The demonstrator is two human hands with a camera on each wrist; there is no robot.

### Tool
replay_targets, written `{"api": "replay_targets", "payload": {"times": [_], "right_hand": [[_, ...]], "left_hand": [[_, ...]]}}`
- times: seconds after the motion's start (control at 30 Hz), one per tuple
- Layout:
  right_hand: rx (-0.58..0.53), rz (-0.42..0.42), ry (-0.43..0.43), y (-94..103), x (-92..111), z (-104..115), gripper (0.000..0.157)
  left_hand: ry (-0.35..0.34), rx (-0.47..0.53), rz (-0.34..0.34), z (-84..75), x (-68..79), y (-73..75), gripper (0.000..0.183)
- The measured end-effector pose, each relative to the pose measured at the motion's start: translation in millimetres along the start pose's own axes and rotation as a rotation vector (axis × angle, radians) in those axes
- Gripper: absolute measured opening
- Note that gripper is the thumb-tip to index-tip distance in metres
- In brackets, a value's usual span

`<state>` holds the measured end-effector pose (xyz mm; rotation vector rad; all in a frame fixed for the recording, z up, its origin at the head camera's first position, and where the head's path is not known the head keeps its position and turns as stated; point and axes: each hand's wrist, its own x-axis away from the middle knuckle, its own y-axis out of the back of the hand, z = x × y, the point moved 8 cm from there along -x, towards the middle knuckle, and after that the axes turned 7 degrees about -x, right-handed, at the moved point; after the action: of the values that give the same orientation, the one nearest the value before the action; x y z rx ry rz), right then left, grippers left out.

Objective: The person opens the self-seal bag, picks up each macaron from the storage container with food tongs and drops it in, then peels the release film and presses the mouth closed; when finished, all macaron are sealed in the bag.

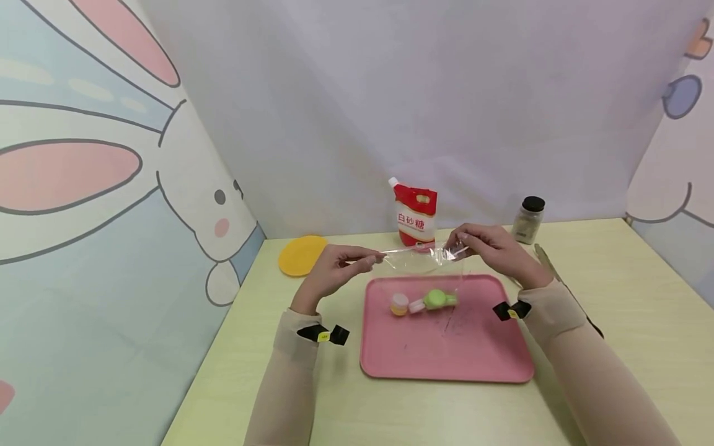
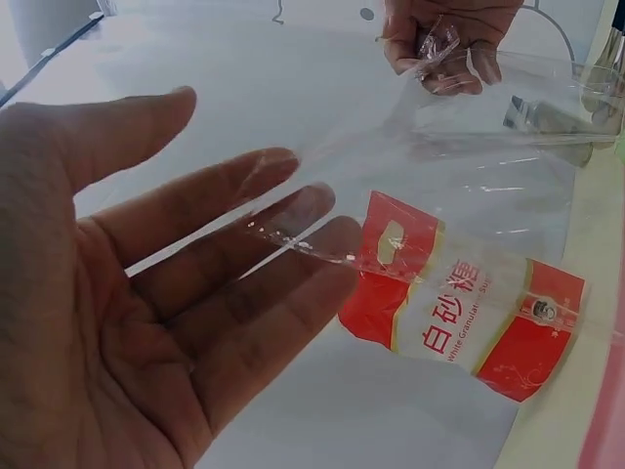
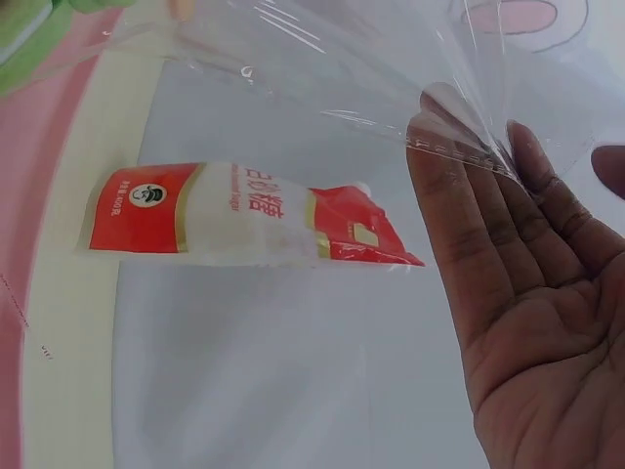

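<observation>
A clear plastic bag [image 1: 415,261] is stretched between both hands above the pink tray [image 1: 435,362], its lower part hanging down. My left hand [image 1: 339,269] is at the bag's left side; the left wrist view shows the fingers [image 2: 278,230] nearly straight against the film, the thumb apart. My right hand [image 1: 493,249] is at the other side, fingers [image 3: 479,215] extended behind the film and thumb away from them. On the tray are a small white-and-yellow round container [image 1: 399,304] and a light green object [image 1: 436,300] with a pale pink end.
Behind the hands stands a red-and-white sugar pouch [image 1: 416,217] with a white cap. A yellow disc [image 1: 303,255] lies at the back left. At the back right are a black-lidded jar [image 1: 528,220] and a long thin utensil [image 1: 549,263], partly behind the right forearm.
</observation>
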<state>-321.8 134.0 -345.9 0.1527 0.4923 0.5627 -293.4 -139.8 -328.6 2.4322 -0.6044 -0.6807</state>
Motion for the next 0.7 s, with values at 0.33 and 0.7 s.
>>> {"api": "replay_targets", "payload": {"times": [0.33,0.7], "right_hand": [[0.271,0.032,0.118,-13.9,-2.7,12.0,0.027],[0.443,0.259,0.176,-64.2,-1.2,43.2,0.034]], "left_hand": [[-0.097,-0.298,-0.031,-27.4,-6.5,-24.5,0.038],[-0.077,-0.751,0.054,-51.4,-9.3,-68.1,0.023]]}}
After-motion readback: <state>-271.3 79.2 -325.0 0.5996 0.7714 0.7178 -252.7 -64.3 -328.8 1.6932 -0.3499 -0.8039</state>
